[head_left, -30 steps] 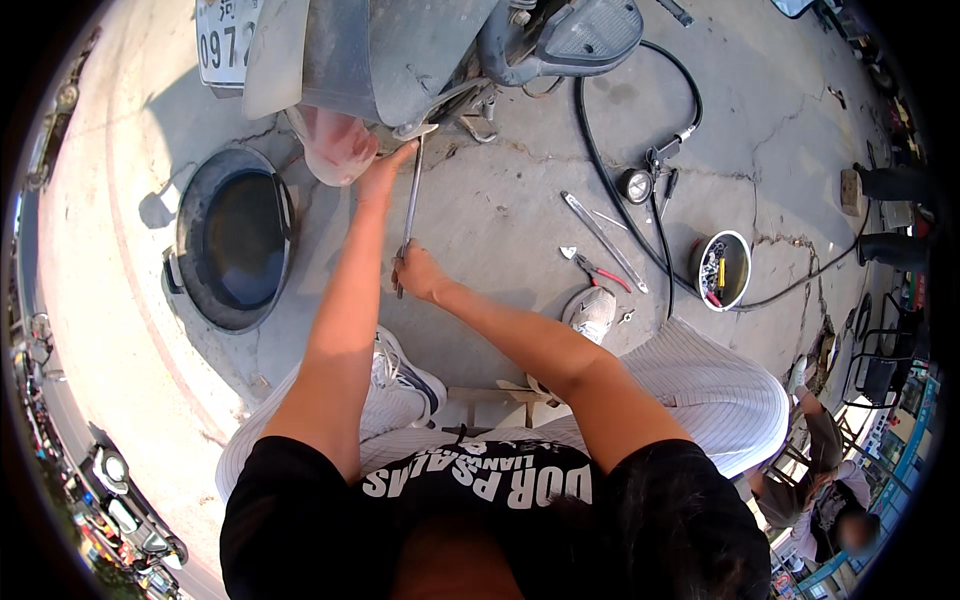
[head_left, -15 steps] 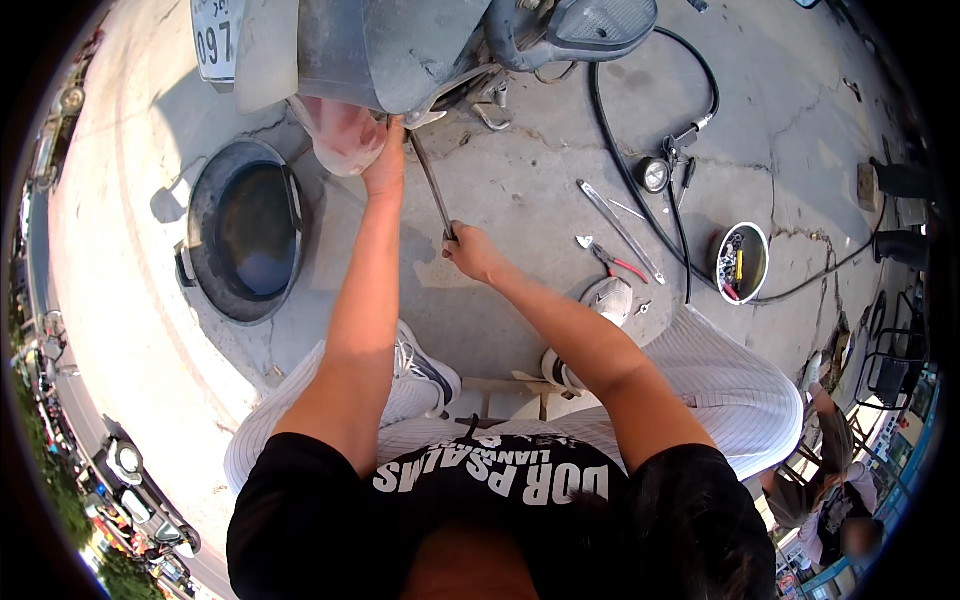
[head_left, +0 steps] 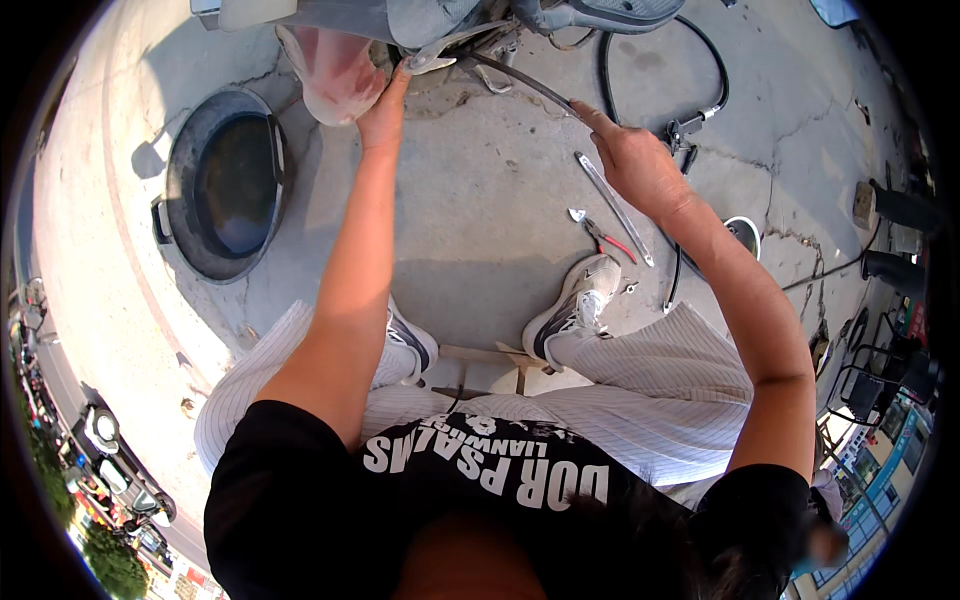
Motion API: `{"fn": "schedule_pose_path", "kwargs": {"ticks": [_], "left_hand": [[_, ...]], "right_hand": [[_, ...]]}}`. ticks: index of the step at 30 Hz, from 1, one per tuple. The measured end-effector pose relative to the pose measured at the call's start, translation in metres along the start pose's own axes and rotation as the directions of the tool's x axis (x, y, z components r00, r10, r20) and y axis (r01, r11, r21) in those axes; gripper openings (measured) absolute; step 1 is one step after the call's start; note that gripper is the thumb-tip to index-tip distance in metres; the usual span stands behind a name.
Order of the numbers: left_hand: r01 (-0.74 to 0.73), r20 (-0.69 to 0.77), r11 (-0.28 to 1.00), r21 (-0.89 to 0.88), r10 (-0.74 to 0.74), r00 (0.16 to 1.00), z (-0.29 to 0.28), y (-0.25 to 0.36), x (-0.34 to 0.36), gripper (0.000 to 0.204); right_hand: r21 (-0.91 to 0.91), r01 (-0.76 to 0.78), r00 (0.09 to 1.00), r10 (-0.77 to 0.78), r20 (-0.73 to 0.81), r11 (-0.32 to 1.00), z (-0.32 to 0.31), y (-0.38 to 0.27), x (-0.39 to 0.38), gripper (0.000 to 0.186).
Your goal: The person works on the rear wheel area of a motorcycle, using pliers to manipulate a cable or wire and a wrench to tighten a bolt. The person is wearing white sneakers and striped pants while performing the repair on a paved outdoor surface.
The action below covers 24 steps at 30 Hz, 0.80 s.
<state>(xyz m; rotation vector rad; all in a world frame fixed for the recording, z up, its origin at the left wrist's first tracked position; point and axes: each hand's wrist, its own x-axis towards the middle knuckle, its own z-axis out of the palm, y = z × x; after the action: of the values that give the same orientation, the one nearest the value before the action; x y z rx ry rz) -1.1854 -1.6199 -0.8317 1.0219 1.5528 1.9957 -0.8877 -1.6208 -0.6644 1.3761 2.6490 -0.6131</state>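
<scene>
Above the ground at the top hangs the underside of a scooter [head_left: 345, 28], with a translucent pinkish plastic piece [head_left: 335, 85] below it. My left hand [head_left: 381, 118] reaches up beside this piece, its fingers closed near a pale metal part [head_left: 432, 62]; what they grip is hidden. Gripped in my right hand [head_left: 638, 165] is a long dark metal bar [head_left: 535, 85], slanting up and left from my fingers. Its far end runs under the scooter by the metal part.
A black tub [head_left: 176, 195] of murky water stands on the left. On the concrete lie a long silver tool [head_left: 618, 212], red-handled pliers [head_left: 608, 237] and a black hose with an inflator [head_left: 688, 126]. My right forearm partly covers a white-rimmed bucket [head_left: 752, 228].
My right hand has swung up and to the right with the bar, which lies flatter now. My left hand stays by the pinkish piece. The whole view has shifted slightly.
</scene>
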Motion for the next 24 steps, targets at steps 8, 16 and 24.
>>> {"fn": "schedule_pose_path", "kwargs": {"ticks": [8,16,24], "left_hand": [[0.195,0.086,0.980,-0.045,-0.191,0.978,-0.008,-0.035,-0.005,0.042],[0.182,0.160,0.983,-0.008,-0.179,0.971,-0.003,-0.009,-0.006,0.058],[0.134,0.162,0.991,0.013,-0.134,0.978,-0.006,-0.004,-0.004,0.065]], "right_hand": [[-0.527,0.149,0.989,-0.128,0.076,0.837,-0.050,-0.046,0.017,0.057],[-0.580,0.178,0.983,-0.168,0.071,0.795,-0.048,-0.099,0.013,0.050],[-0.646,0.307,0.948,-0.283,0.144,0.698,-0.077,-0.119,0.058,0.021]]}}
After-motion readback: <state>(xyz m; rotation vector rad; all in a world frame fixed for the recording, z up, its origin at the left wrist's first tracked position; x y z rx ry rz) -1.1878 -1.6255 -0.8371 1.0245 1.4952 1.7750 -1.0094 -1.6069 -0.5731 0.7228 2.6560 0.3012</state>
